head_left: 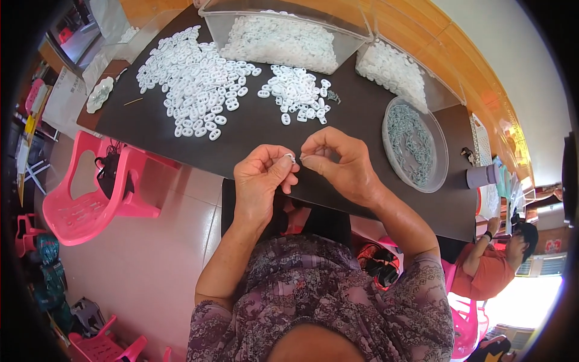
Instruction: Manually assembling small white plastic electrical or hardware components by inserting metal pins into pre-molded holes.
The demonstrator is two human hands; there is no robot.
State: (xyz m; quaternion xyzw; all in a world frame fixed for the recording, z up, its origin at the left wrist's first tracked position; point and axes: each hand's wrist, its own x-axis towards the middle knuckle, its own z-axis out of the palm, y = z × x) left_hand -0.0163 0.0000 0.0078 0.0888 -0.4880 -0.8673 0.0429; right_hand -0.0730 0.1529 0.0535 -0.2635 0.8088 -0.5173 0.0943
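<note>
My left hand (258,181) is closed, pinching a small white oval plastic piece (292,157) between thumb and forefinger above the table's front edge. Just right of it, my right hand (345,164) is closed in a pinch, its fingertips almost touching the piece. What those fingertips hold, if anything, is too small to make out. Beyond my hands lies a small heap of white two-holed oval pieces (295,90), with a few grey-green bits (333,96) at its right side. A larger heap of like pieces (196,84) spreads to the left.
Clear bins of white pieces (277,43) and smaller white parts (392,69) stand at the back. A round tub (443,172) of grey-green parts sits right, near a lidded cup (482,176). A pink chair (90,199) stands left; a person in orange (491,271) sits right.
</note>
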